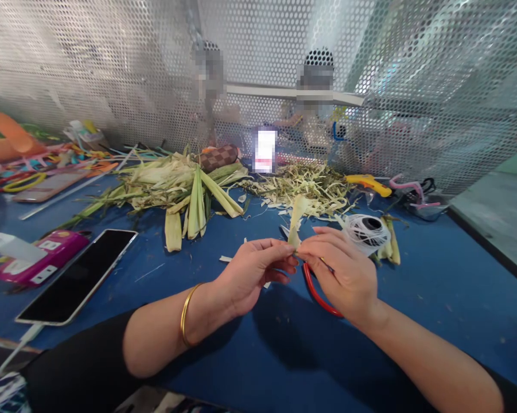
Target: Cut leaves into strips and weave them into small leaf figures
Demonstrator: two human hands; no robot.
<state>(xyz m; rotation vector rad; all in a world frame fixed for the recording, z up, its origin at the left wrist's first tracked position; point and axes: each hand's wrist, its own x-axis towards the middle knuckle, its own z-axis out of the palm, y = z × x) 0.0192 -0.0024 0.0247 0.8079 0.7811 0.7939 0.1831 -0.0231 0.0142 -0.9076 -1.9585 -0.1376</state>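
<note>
This looks like a small craft workshop, one for handwork with plant material. A blue-topped bench [447,281] carries a heap of long, pale green and straw-coloured husks [161,180] and a mound of thin, cream-coloured shreds [303,186]. A spool of white thread [367,231], a tool with a red, looped handle [318,295] and a yellow plastic tool [369,184] lie nearby. A grey, perforated metal screen [150,69] walls the back; two people [316,80] show through its round holes.
</note>
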